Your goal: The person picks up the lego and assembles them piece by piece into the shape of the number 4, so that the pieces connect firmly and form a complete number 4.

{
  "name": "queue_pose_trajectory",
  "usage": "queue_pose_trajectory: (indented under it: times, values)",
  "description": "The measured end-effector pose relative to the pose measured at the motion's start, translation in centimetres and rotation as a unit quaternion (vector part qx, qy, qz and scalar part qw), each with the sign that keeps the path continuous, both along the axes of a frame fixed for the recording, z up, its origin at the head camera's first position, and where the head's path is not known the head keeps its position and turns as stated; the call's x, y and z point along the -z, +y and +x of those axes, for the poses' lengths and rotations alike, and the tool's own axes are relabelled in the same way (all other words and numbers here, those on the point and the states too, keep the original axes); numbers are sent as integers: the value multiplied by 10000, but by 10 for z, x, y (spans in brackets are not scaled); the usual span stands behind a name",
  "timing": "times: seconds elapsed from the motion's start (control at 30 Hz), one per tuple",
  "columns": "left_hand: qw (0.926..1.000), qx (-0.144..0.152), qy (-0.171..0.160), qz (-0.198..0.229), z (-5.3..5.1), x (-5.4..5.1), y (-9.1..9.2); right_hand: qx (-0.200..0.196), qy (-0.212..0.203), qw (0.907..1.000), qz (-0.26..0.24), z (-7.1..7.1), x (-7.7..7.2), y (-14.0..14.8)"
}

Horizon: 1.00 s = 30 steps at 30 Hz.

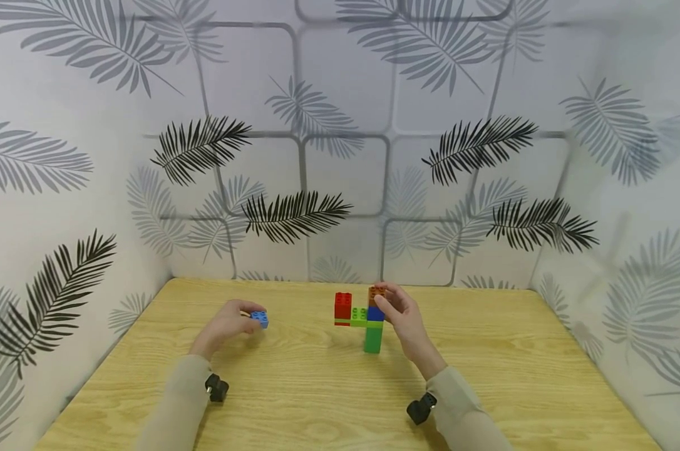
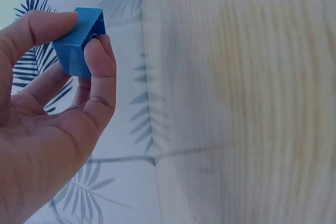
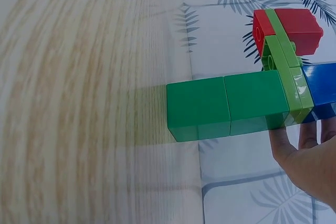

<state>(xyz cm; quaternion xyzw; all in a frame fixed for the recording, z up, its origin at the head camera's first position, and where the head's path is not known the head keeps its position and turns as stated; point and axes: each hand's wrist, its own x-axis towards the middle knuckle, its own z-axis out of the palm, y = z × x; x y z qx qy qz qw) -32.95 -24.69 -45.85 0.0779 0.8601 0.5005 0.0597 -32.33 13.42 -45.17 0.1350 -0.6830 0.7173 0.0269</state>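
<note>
My left hand (image 1: 227,324) pinches a small blue brick (image 1: 260,319) between thumb and fingers, above the left part of the table. In the left wrist view the hollow underside of this blue brick (image 2: 79,40) shows partly. My right hand (image 1: 404,316) holds the upper part of a built brick figure, with the thumb on its orange-brown top brick (image 1: 376,292). Below that come a dark blue brick (image 1: 376,312), a flat light-green piece and two stacked green bricks (image 3: 228,106). The light-green piece (image 1: 358,315) reaches left and bears a red brick (image 1: 342,304), with more red beneath it.
The wooden table (image 1: 295,388) carries the figure's base, or lies just under it; I cannot tell which. White walls (image 1: 340,169) with leaf prints stand behind and at both sides. A small black device (image 1: 421,408) is on each wrist.
</note>
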Motion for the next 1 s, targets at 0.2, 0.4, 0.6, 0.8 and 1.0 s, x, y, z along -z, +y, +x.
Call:
queue_pose_trajectory:
  times: [0.2, 0.4, 0.6, 0.8, 1.0]
  values:
    - [9992, -24, 16, 406, 1, -2, 14, -31, -17, 10000, 25, -1, 1, -1]
    - [9981, -54, 219, 579, -2, -6, 24, 2, 5, 10000, -1, 1, 1, -1]
    - [9972, 1, 346, 662, -1, -11, 38, 3, -14, 10000, 47, 1, 1, -2]
    - [9962, -110, 465, 728, 1, -16, 53, 4, -13, 10000, 12, 0, 1, -2]
    - [9923, -256, 640, 1028, 2, -14, 72, 18, -17, 10000, 6, 2, -1, 0]
